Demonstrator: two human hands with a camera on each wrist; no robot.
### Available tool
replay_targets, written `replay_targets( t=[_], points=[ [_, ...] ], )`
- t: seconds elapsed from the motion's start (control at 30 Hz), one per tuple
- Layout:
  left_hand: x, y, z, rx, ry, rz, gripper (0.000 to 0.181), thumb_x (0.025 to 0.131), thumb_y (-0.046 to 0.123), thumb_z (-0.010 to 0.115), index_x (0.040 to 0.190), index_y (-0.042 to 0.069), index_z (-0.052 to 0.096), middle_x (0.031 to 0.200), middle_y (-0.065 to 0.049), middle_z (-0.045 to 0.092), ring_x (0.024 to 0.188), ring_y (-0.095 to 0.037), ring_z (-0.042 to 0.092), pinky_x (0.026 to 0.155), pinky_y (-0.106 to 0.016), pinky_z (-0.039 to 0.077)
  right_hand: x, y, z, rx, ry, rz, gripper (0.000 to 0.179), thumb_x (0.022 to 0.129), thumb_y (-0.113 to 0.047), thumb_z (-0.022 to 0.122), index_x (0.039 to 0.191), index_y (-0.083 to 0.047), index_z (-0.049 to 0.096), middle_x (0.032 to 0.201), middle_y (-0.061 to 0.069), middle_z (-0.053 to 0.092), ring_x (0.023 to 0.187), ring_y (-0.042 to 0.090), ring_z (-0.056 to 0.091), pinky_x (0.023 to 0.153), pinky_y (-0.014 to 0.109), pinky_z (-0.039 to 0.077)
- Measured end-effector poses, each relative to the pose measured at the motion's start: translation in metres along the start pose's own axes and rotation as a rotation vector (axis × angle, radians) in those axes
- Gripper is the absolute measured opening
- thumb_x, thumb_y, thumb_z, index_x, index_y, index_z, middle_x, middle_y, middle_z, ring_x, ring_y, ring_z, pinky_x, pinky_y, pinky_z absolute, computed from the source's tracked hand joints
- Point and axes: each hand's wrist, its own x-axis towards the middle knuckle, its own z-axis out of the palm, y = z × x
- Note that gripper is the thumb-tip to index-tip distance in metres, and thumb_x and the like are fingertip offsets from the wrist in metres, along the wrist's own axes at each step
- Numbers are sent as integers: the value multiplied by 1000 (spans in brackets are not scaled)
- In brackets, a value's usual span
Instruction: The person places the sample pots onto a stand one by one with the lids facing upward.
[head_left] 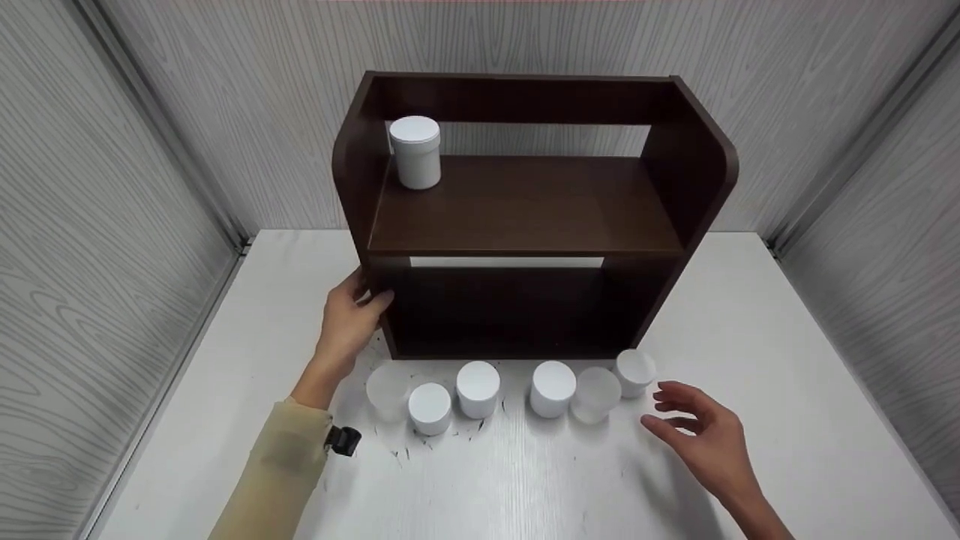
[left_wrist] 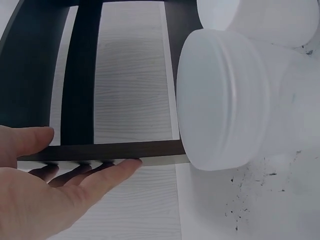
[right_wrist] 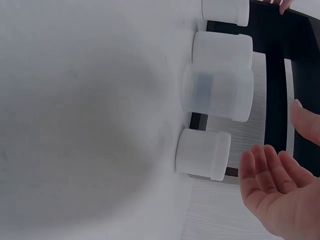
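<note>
A dark brown two-tier shelf [head_left: 525, 202] stands upright at the back of the table. My left hand [head_left: 349, 315] pinches the front edge of its left side panel [left_wrist: 120, 150], thumb inside and fingers outside. One white lidded jar [head_left: 417, 154] sits at the left end of the upper tier. My right hand [head_left: 701, 435] hangs above the table with fingers loosely bent and nothing between them. Nearest to it is a small white jar [head_left: 635, 371] by the shelf's front right corner, which also shows beside the fingers in the right wrist view.
In front of the shelf, a row of jars includes a translucent one [head_left: 388, 391] at the left, white ones [head_left: 478, 390] in the middle and another translucent one [head_left: 596, 395] further right. Small dark specks dot the white table [head_left: 487, 480]. Grey wood-grain panels [head_left: 112, 187] enclose it.
</note>
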Motion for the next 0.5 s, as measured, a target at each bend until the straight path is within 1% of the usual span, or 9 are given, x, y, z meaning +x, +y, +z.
replay_targets(
  t=[0.2,0.37,0.5],
  points=[
    [1,-1,0,14,4,2,64,107,13,58,163,0,32,159,-27,43,143,-45,47,106,-48,54,5,5,-2,-15,-31,7,47,81,0,91,124,-2,73,115,14,74,100,20,73,84,26,62],
    [1,-1,0,0,1,-8,65,107,12,58,164,-1,30,158,-27,43,141,-43,49,106,-47,54,8,8,-1,-22,-60,6,48,81,-1,92,125,-1,72,120,19,72,102,24,72,85,27,62],
    [0,-1,0,-19,-9,-9,66,107,13,58,164,0,28,158,-27,42,140,-42,51,106,-46,54,10,8,1,-22,-67,9,50,81,-1,91,127,1,71,121,19,72,103,23,71,85,27,62]
  ],
)
